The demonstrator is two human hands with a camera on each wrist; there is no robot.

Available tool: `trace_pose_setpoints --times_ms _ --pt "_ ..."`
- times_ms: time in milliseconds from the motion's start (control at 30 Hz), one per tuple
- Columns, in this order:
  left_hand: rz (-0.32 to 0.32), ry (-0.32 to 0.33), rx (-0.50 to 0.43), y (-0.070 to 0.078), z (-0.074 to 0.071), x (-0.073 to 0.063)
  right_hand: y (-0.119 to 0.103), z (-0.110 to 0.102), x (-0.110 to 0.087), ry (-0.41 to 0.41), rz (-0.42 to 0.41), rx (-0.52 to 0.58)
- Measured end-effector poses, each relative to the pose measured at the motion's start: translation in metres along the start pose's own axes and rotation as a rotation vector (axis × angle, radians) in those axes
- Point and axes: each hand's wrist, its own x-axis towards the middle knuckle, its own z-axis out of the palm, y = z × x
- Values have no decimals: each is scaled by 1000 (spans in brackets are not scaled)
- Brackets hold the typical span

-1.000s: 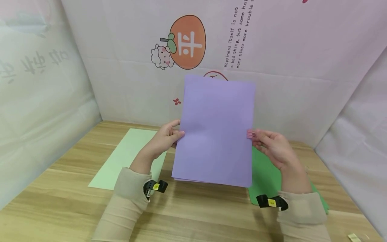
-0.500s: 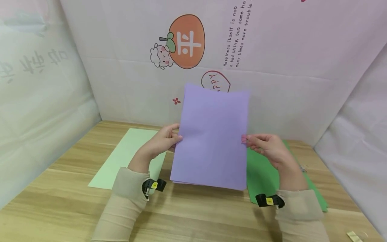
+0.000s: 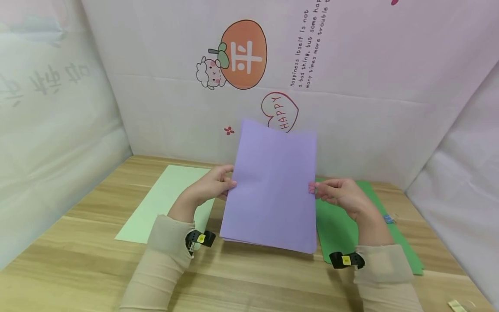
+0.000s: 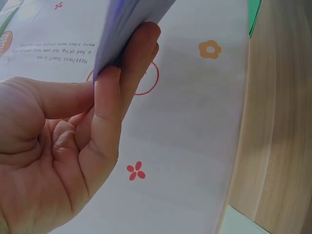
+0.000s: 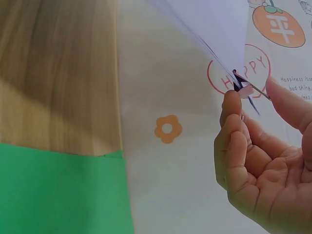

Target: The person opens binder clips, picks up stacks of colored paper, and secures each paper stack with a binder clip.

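Note:
Several purple sheets of paper (image 3: 273, 190) stand tilted above the table as one stack, slightly bowed at the top. My left hand (image 3: 212, 186) pinches their left edge, thumb in front and fingers behind; the left wrist view shows the sheets (image 4: 126, 29) between thumb and fingertips. At the right edge sits a small pink binder clip (image 3: 312, 187). My right hand (image 3: 341, 195) holds that clip by its wire handles. In the right wrist view the clip (image 5: 246, 90) is at the paper edge, one handle against the thumb.
Pale green paper (image 3: 156, 203) lies on the wooden table (image 3: 78, 251) at left. Green paper (image 3: 343, 229) with a blue binder clip (image 3: 389, 219) lies at right. A small yellowish piece (image 3: 456, 306) lies near the front right. A printed cloth (image 3: 370, 86) hangs behind.
Both hands have lowered the purple sheets, and their top edge now sits below most of the heart print. The right hand with the clip has shifted down and slightly left.

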Motion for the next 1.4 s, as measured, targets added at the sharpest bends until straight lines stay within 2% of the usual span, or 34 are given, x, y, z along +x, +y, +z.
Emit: trace_pose_setpoints --times_ms 133,400,700,1033,1400 --pt "-27 -6 13 -3 1 4 6 1 2 -15 20 -19" --pt "-34 -41 6 -8 7 8 20 7 8 -83 40 -38" --pt "-79 -34 40 -13 9 10 25 10 14 -113 45 -40" --pt "-96 -44 67 -19 14 12 28 18 19 -98 82 -67" --pt "-146 -42 95 -24 18 13 26 27 22 -85 94 -112"
